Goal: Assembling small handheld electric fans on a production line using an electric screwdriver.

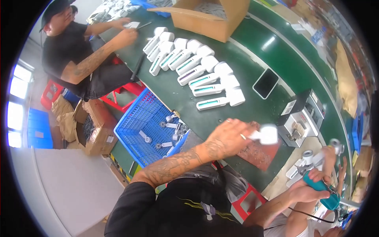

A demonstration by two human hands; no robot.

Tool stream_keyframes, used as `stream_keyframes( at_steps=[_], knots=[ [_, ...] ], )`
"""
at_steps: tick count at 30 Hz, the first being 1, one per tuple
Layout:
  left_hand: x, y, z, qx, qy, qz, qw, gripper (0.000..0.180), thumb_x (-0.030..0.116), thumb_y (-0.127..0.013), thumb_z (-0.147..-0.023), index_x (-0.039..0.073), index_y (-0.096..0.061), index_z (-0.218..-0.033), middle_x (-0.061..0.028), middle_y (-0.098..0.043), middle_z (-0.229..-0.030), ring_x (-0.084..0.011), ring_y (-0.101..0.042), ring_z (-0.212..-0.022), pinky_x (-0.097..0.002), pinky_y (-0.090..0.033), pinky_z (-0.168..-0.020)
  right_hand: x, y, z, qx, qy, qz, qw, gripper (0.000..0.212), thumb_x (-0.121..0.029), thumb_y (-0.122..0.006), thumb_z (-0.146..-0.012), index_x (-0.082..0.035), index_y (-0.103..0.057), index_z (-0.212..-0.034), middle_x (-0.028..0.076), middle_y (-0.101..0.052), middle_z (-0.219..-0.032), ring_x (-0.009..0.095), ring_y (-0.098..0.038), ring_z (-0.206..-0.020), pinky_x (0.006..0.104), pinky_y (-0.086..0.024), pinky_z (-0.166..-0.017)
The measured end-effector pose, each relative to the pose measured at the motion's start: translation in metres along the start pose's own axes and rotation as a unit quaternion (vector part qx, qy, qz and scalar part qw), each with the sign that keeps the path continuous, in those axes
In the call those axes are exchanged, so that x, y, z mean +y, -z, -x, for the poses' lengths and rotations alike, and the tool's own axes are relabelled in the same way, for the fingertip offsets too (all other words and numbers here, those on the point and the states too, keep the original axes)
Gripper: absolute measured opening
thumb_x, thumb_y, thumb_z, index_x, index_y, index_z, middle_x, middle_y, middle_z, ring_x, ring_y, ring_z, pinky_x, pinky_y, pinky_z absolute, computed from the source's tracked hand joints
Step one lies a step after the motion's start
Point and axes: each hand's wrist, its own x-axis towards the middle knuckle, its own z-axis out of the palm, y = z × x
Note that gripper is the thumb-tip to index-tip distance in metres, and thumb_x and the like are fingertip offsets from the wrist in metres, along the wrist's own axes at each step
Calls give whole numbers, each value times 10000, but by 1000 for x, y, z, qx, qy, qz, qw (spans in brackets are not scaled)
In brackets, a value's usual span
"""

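My left hand (233, 136) reaches over the green table, its fingers closed around the handle of a white handheld device (268, 134). That device has a round head and is blurred. A reddish-brown mat (263, 156) lies beneath it. At the right, my right hand (310, 192) is wrapped around a teal power tool (327, 197), with a black cord near it. The tool is close to white round-headed parts (308, 157) at the table's right side. Further ahead, several similar white devices (211, 103) lie in a curved row, many with a teal strip in the handle.
A blue basket (132, 114) with several small parts stands left of my arm. Ahead are a cardboard box (211, 23) and a phone-like slab (265, 83). A grey-white machine (302, 118) stands at right. One person (75, 51) sits far left; another person's hand (329, 156) is at right.
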Motion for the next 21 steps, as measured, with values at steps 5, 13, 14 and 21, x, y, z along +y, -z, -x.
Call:
stream_keyframes(
  at_steps=[5,13,14,21],
  knots=[
    [-40,10,30,15,70,-66,995,326,193,-765,-805,73,-611,-1066,-95,-605,-1064,-307,-595,-982,-431,-488,-870,32,14,16,72,-91,54,992,701,-667,-503,-962,19,-505,-1104,47,-444,-708,162,-423,-655,299,-364,-642],
    [-37,29,5,-99,114,-135,979,857,544,-712,-824,98,-422,-1495,-220,-231,-1613,-440,-144,-1517,-619,-106,-1219,37,-5,50,27,-104,112,988,603,-568,-504,-1012,23,-520,-1129,37,-418,-711,149,-399,-656,285,-368,-642],
    [-38,28,0,-104,115,-135,979,884,558,-707,-824,124,-384,-1524,-222,-216,-1618,-454,-134,-1515,-645,-100,-1208,34,-8,50,28,-112,110,987,603,-582,-511,-1003,11,-517,-1113,27,-410,-706,141,-395,-656,276,-360,-640],
    [-58,5,-10,-88,122,-171,974,885,603,-678,-837,237,-328,-1564,-174,-207,-1637,-471,-197,-1487,-752,-119,-1139,26,-6,56,28,91,411,907,254,-200,-723,-897,-50,-519,-873,175,-598,-753,338,-601,-638,454,-450,-528]
  ],
)
